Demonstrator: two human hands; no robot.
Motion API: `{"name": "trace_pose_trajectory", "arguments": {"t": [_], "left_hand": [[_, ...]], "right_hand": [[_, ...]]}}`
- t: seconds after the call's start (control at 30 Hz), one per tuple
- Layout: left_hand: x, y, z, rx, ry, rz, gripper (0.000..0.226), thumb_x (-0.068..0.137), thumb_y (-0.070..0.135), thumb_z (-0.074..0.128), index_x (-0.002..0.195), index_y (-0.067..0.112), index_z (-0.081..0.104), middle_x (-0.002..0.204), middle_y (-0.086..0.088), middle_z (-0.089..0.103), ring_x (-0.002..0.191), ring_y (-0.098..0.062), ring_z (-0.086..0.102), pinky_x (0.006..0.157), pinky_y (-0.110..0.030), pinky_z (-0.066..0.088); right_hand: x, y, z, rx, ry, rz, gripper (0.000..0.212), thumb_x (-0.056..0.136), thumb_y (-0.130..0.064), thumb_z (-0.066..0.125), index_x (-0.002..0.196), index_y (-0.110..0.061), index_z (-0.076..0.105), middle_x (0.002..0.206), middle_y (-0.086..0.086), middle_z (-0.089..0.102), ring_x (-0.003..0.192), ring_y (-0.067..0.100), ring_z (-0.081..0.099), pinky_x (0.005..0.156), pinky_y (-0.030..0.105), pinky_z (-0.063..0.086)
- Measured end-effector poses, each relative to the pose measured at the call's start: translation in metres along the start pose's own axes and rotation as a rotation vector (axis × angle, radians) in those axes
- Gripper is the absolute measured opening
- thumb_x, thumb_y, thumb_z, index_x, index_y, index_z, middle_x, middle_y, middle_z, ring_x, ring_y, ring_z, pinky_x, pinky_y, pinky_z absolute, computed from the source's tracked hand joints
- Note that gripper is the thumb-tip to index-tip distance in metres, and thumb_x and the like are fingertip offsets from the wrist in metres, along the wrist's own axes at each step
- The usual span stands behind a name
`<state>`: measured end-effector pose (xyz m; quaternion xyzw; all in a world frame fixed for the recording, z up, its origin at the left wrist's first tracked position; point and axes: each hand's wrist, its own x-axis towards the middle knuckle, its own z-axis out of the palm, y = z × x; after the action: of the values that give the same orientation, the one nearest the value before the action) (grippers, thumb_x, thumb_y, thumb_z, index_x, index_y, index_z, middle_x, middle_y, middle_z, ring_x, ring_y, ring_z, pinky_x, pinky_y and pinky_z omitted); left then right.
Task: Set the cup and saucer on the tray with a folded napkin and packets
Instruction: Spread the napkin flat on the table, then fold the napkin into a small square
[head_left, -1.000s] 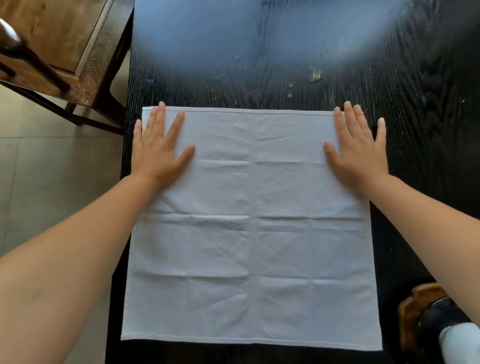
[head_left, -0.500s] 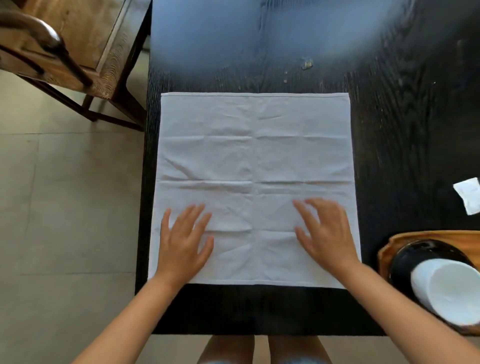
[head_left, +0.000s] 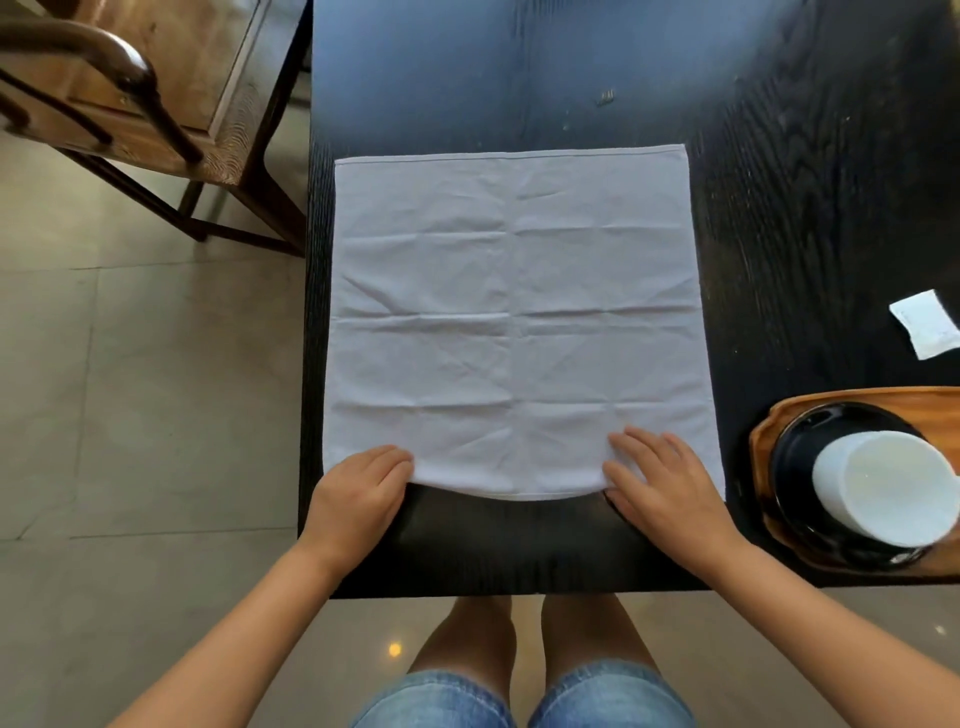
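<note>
A white napkin (head_left: 514, 322) lies spread flat on the black table (head_left: 779, 208). The left hand (head_left: 358, 499) and right hand (head_left: 665, 488) each pinch its near edge, lifting it slightly. At the near right, a white cup (head_left: 883, 493) sits on a black saucer (head_left: 800, 467) on the wooden tray (head_left: 763, 441); a packet (head_left: 927, 323) lies beyond.

A white napkin (head_left: 514, 322) lay spread flat on the dark tabletop (head_left: 779, 208). The left hand (head_left: 358, 493) and right hand (head_left: 660, 483) pinched its near corners, the near edge lifted slightly. At right, a white cup (head_left: 883, 493) sat on a black saucer (head_left: 800, 467) on the wooden tray (head_left: 763, 441), a white packet (head_left: 927, 325) beyond.
</note>
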<state>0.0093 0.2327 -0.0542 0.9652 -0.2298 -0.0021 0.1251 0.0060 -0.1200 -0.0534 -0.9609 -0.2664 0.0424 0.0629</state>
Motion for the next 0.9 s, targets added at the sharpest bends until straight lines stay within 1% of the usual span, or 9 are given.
{"name": "trace_pose_trajectory", "arguments": {"t": [0.1, 0.17, 0.27, 0.37, 0.53, 0.63, 0.7, 0.77, 0.9], "left_hand": [[0.007, 0.001, -0.003, 0.022, -0.023, -0.026, 0.018, 0.077, -0.001, 0.051, 0.077, 0.008, 0.066, 0.076, -0.004, 0.069, 0.067, -0.021, 0.065, 0.055, -0.030, 0.052], [0.013, 0.003, -0.006, 0.016, -0.032, -0.055, 0.017, 0.074, 0.000, 0.047, 0.070, 0.008, 0.062, 0.064, -0.003, 0.062, 0.055, -0.021, 0.058, 0.044, -0.030, 0.045], [0.020, 0.009, -0.012, 0.020, -0.068, -0.096, 0.013, 0.074, 0.013, 0.049, 0.065, 0.011, 0.057, 0.057, -0.001, 0.056, 0.049, -0.019, 0.051, 0.041, -0.029, 0.038], [0.025, 0.014, -0.016, 0.032, -0.094, -0.122, 0.019, 0.074, 0.026, 0.051, 0.060, 0.012, 0.051, 0.055, 0.000, 0.053, 0.048, -0.017, 0.048, 0.040, -0.025, 0.034], [0.020, 0.013, -0.016, 0.008, -0.066, -0.138, 0.023, 0.076, 0.023, 0.046, 0.061, 0.011, 0.058, 0.051, 0.001, 0.054, 0.043, -0.017, 0.047, 0.038, -0.024, 0.034], [0.011, 0.010, -0.015, -0.012, -0.065, -0.074, 0.025, 0.078, 0.017, 0.045, 0.074, 0.009, 0.068, 0.064, -0.003, 0.067, 0.054, -0.022, 0.063, 0.042, -0.027, 0.048], [0.003, 0.006, -0.014, -0.024, -0.077, -0.015, 0.029, 0.081, 0.015, 0.046, 0.082, 0.009, 0.074, 0.082, -0.004, 0.075, 0.077, -0.023, 0.072, 0.059, -0.032, 0.059], [-0.006, 0.002, -0.013, -0.030, -0.094, 0.010, 0.031, 0.082, 0.017, 0.046, 0.089, 0.010, 0.076, 0.096, -0.004, 0.075, 0.093, -0.021, 0.070, 0.073, -0.032, 0.058], [-0.018, -0.002, -0.011, -0.079, -0.109, -0.013, 0.032, 0.083, 0.019, 0.047, 0.095, 0.009, 0.075, 0.102, -0.005, 0.073, 0.098, -0.021, 0.068, 0.081, -0.033, 0.054]], "right_hand": [[0.011, 0.004, -0.001, -0.021, 0.037, -0.003, 0.022, 0.069, -0.003, 0.072, 0.088, -0.003, 0.063, 0.103, 0.022, 0.066, 0.097, 0.039, 0.061, 0.073, 0.045, 0.054], [0.018, 0.005, -0.005, -0.012, 0.063, -0.004, 0.025, 0.064, 0.004, 0.071, 0.087, -0.001, 0.063, 0.096, 0.020, 0.066, 0.087, 0.037, 0.063, 0.060, 0.040, 0.055], [0.023, 0.003, -0.011, 0.018, 0.094, 0.010, 0.025, 0.063, 0.005, 0.069, 0.087, -0.001, 0.064, 0.091, 0.017, 0.068, 0.083, 0.034, 0.064, 0.050, 0.038, 0.055], [0.020, -0.001, -0.013, 0.040, 0.092, 0.035, 0.024, 0.064, 0.004, 0.071, 0.087, -0.002, 0.065, 0.091, 0.015, 0.069, 0.087, 0.033, 0.066, 0.053, 0.040, 0.056], [0.004, -0.001, -0.014, 0.089, 0.065, 0.002, 0.026, 0.067, 0.001, 0.068, 0.093, -0.002, 0.067, 0.100, 0.014, 0.070, 0.102, 0.033, 0.065, 0.064, 0.038, 0.059], [-0.005, 0.003, -0.015, 0.101, 0.078, -0.022, 0.026, 0.072, 0.001, 0.064, 0.098, -0.001, 0.068, 0.103, 0.015, 0.071, 0.103, 0.032, 0.065, 0.073, 0.040, 0.059], [-0.012, 0.006, -0.015, 0.061, 0.090, -0.037, 0.022, 0.077, 0.001, 0.060, 0.097, -0.001, 0.070, 0.104, 0.016, 0.071, 0.102, 0.032, 0.065, 0.074, 0.041, 0.059], [-0.020, 0.010, -0.015, 0.029, 0.097, -0.021, 0.022, 0.076, 0.004, 0.065, 0.097, -0.001, 0.071, 0.106, 0.016, 0.070, 0.102, 0.032, 0.065, 0.076, 0.041, 0.058], [-0.033, 0.011, -0.015, 0.037, 0.106, 0.117, 0.029, 0.072, 0.004, 0.073, 0.100, -0.002, 0.071, 0.108, 0.014, 0.070, 0.104, 0.031, 0.064, 0.078, 0.040, 0.057]]}}
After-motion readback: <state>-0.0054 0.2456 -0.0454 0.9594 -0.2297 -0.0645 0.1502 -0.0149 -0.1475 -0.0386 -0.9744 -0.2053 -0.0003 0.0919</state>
